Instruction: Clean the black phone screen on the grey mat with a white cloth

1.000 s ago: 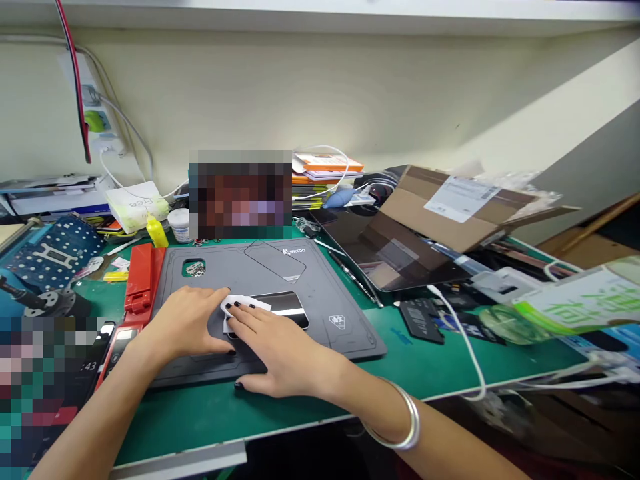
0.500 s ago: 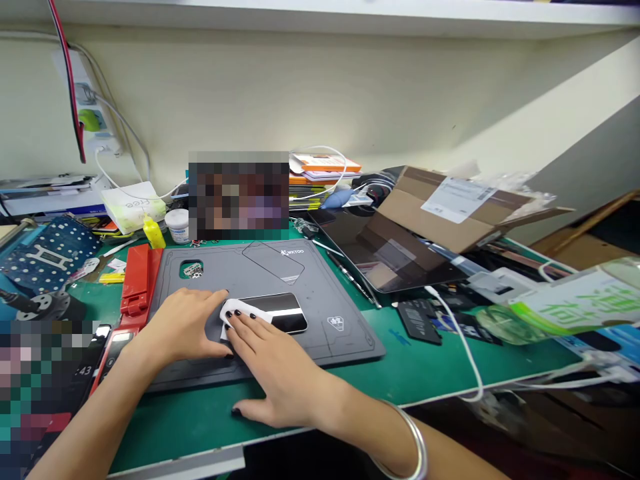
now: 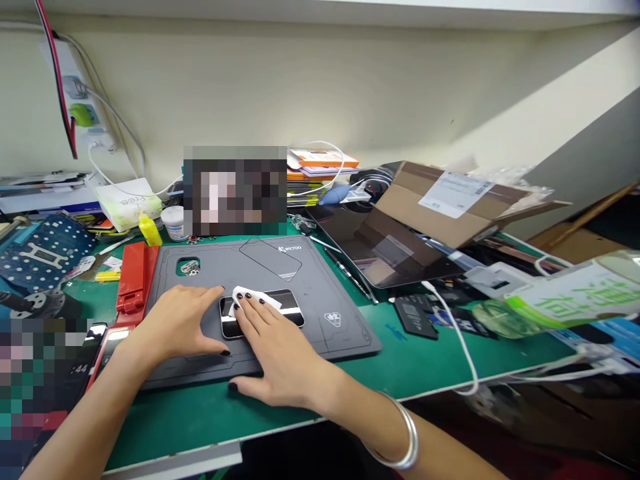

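- Far left: a red plastic holder point(image 3: 135, 277) lies along the edge of a grey WKTOO repair mat point(image 3: 325, 280), on the green surface point(image 3: 350, 397).
- The left hand point(image 3: 173, 327) lies flat on the mat and holds nothing, its fingertips just beside a glossy black slab point(image 3: 285, 313), possibly a phone. The slab lies face up on the mat, near its middle.
- A white wipe point(image 3: 250, 298) sits on the slab's upper left part, under the fingers point(image 3: 247, 310) of the right hand point(image 3: 280, 353). A silver bangle point(image 3: 403, 433) circles that wrist.
- The hands are close but apart, and neither clamps anything; the right presses down with spread fingers.
- Risks: uneven pressure could make the slab slide on the mat, and bare fingertips could smear its gloss. Grit caught in the wipe could scratch it.
- Compared with a second ago, the wipe sits higher on the slab, leaving its lower left corner bare, and the left hand lies closer beside it.
- Right of the mat: a dark tablet point(image 3: 380, 250), partly under a cardboard box flap point(image 3: 440, 213).
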Demonstrator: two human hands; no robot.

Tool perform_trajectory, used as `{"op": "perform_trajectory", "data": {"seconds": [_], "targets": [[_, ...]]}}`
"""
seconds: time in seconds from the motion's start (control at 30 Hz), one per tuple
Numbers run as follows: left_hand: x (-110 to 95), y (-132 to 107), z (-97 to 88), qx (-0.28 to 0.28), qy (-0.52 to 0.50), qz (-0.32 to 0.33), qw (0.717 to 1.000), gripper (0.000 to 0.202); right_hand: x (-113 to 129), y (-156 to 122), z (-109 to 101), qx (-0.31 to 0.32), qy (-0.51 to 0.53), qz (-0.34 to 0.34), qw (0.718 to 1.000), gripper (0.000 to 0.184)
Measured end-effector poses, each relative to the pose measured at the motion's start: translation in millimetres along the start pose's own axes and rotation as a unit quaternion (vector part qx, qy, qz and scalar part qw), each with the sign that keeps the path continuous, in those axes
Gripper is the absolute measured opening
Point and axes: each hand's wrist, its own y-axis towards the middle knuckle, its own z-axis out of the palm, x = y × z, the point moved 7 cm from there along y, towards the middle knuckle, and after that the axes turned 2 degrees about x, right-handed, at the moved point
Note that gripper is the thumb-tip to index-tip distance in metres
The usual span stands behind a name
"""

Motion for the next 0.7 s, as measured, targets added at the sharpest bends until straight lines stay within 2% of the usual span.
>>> {"op": "perform_trajectory", "data": {"seconds": [0.13,0.3,0.43,0.53,0.7], "targets": [[-2,0,-1.0,-0.004,-0.006,0.006,1.000,0.069,18,-5,5,0.013,0.015,-0.047,0.999,0.104],[-3,-1,-4.3,-0.011,-0.012,0.006,1.000,0.062,30,3,2,0.011,0.011,-0.089,0.996,0.101],[-4,-1,-4.3,-0.014,-0.014,0.005,1.000,0.060,27,10,0,0.003,0.005,-0.089,0.996,0.099],[-2,-1,-2.3,-0.012,-0.009,0.002,1.000,0.066,21,11,0,-0.004,0.000,-0.080,0.997,0.100],[-2,-1,-0.9,-0.002,0.000,0.002,1.000,0.075,0,4,-4,0.006,-0.026,-0.028,0.999,0.101]]}}
